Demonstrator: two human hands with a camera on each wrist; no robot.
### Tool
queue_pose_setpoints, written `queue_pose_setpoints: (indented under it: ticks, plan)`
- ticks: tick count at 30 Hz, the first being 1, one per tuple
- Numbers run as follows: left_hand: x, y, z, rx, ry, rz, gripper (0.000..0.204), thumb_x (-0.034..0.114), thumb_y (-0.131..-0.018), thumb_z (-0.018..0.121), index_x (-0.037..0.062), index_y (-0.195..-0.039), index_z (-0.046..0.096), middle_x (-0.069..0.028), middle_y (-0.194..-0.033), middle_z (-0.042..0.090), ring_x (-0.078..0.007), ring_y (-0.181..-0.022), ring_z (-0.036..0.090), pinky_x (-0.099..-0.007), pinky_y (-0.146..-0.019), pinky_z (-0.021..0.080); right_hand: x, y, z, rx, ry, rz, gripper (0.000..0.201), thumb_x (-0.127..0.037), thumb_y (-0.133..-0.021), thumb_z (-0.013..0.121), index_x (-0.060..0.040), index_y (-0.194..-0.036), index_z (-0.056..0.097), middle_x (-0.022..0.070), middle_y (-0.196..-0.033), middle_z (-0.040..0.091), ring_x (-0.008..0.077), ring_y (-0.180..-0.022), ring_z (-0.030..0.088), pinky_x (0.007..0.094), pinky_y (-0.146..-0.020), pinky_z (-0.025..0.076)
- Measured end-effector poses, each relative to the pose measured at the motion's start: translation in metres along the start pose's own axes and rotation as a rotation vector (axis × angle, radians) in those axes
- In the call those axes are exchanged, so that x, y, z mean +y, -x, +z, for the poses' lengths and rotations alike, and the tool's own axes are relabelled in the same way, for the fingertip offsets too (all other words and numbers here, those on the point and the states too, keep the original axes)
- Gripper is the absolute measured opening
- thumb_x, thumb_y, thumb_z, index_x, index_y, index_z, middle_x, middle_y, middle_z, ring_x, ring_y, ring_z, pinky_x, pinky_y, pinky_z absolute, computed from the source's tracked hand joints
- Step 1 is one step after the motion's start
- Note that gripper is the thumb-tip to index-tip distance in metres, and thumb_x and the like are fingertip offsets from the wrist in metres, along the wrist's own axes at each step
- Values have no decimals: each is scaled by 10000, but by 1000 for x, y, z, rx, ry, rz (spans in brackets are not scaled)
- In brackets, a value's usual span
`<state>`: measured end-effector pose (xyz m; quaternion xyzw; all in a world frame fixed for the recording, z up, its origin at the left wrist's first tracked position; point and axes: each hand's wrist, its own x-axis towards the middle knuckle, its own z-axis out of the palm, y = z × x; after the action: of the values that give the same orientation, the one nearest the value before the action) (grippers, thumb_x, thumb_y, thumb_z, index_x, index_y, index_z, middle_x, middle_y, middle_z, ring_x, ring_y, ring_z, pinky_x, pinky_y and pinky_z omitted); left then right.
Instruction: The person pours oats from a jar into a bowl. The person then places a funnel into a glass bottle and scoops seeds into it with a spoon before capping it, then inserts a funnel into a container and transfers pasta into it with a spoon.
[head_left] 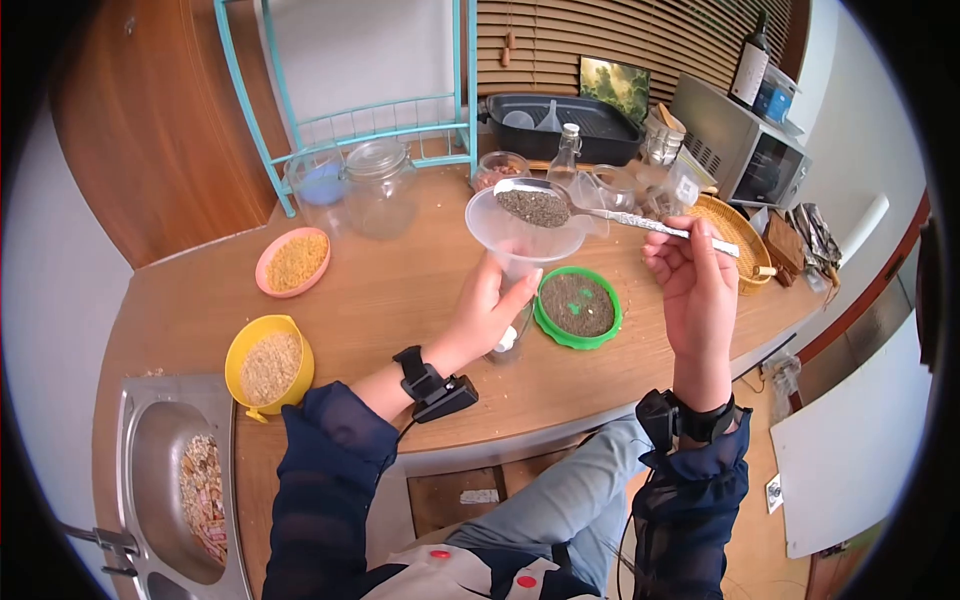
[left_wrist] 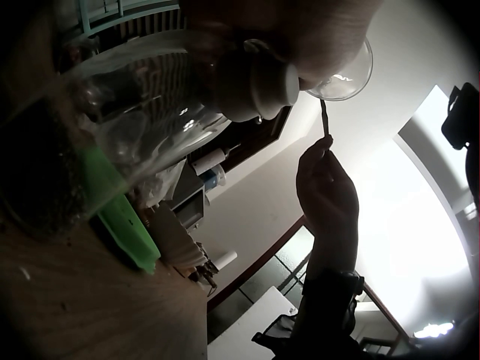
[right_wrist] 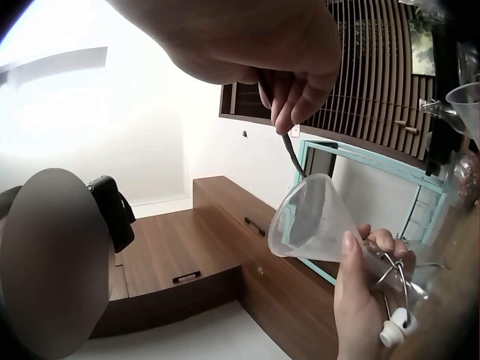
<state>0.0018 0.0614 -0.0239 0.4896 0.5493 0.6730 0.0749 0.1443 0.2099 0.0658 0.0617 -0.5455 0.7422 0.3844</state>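
My left hand (head_left: 475, 320) grips the neck of a clear swing-top glass bottle (left_wrist: 161, 112) and steadies a translucent plastic funnel (head_left: 487, 235) set in its mouth. The bottle's white stopper (right_wrist: 391, 333) hangs beside the neck. Dark grains show inside the bottle in the left wrist view. My right hand (head_left: 695, 285) pinches the patterned handle of a metal spoon (head_left: 640, 221). Small dark seeds (head_left: 533, 208) fill the spoon's bowl, which overlaps the funnel's far rim in the head view. On the table, right of the bottle, sits a green-rimmed dish (head_left: 541, 322) of similar seeds.
A pink dish (head_left: 262, 275) and a yellow cup (head_left: 238, 350) of grains stand left, near the sink (head_left: 150, 430). Glass jars (head_left: 380, 195), another swing-top bottle (head_left: 564, 155) and a black grill pan (head_left: 610, 148) stand behind. A wicker basket (head_left: 745, 225) and microwave (head_left: 765, 165) are right.
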Motion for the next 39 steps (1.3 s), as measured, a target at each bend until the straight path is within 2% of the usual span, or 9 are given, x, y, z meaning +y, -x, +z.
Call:
queue_pose_setpoints:
  ticks: [9, 11, 18, 20, 32, 39]
  plan:
    - [3, 1, 2, 20, 11, -27, 216, 131, -882, 451, 25, -1053, 375, -23, -827, 459, -94, -761, 473, -251, -714, 411, -1, 2, 4, 10, 48, 20, 296, -229, -914, 385, 37, -955, 507, 153, -826, 600, 178, -752, 590, 264, -699, 474]
    - [-1, 0, 2, 56, 29, 33, 264, 173, -855, 512, 2, -1032, 416, -58, -846, 525, -99, -739, 533, -241, -638, 433, -1, 2, 4, 5, 61, 26, 297, -231, -914, 386, 37, -955, 508, 151, -826, 600, 177, -754, 590, 262, -698, 473]
    - [2, 0, 2, 55, 34, 56, 246, 168, -856, 512, 18, -1028, 420, -51, -832, 515, -97, -740, 523, -240, -640, 429, -2, 4, 4, 15, 76, 8, 300, -231, -915, 384, 39, -960, 506, 150, -830, 599, 174, -759, 588, 257, -702, 466]
    - [4, 0, 1, 12, -5, -4, 224, 126, -878, 460, 22, -1060, 379, -24, -827, 475, -95, -760, 485, -245, -703, 411, -1, 4, 4, 17, 82, 11, 300, -230, -916, 383, 40, -959, 505, 150, -834, 598, 173, -761, 588, 256, -702, 465]
    - [5, -3, 4, 56, 39, 64, 172, 118, -877, 455, 20, -1013, 415, -27, -819, 489, -95, -746, 490, -246, -696, 414, -2, 7, 4, 10, 101, 12, 307, -241, -917, 378, 34, -974, 501, 146, -859, 595, 172, -786, 583, 254, -715, 457]
    - [7, -2, 3, 52, 16, 43, 150, 136, -880, 452, 22, -973, 422, -29, -808, 491, -100, -744, 489, -256, -705, 412, -1, 8, 3, 0, 85, 2, 308, -240, -917, 376, 33, -981, 503, 143, -861, 595, 170, -789, 582, 256, -718, 456]
